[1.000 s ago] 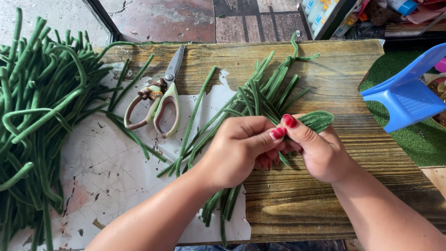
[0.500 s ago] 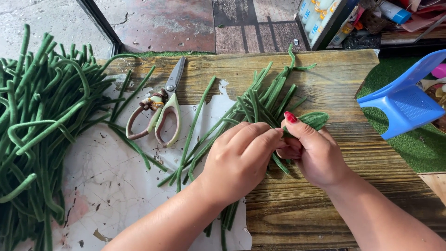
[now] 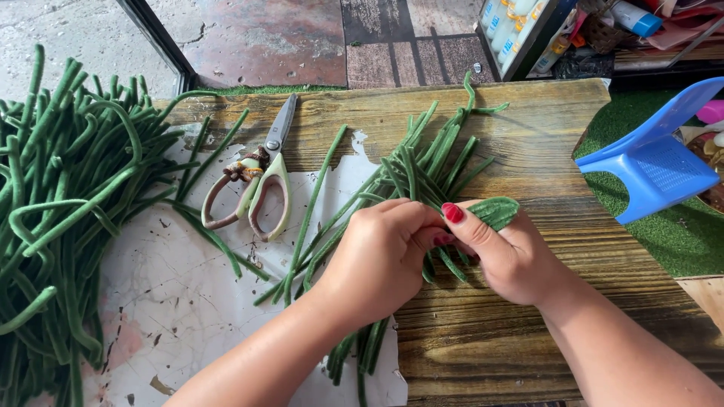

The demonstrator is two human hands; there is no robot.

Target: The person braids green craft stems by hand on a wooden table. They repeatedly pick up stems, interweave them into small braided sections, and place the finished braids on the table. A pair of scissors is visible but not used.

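The left hand (image 3: 381, 256) and the right hand (image 3: 507, 252) meet over a bunch of long green beans (image 3: 422, 169) in the middle of the surface (image 3: 543, 143). Both hands are closed on the bunch. The fingers cover the spot they hold, so it is hard to see. A big heap of beans (image 3: 68, 226) on the left is cut off at the edge. Scissors (image 3: 256, 188) lie between heap and bunch, on torn white paper (image 3: 166, 301). The surface is rough wood. A blue plastic scoop (image 3: 656, 162) sits far right.
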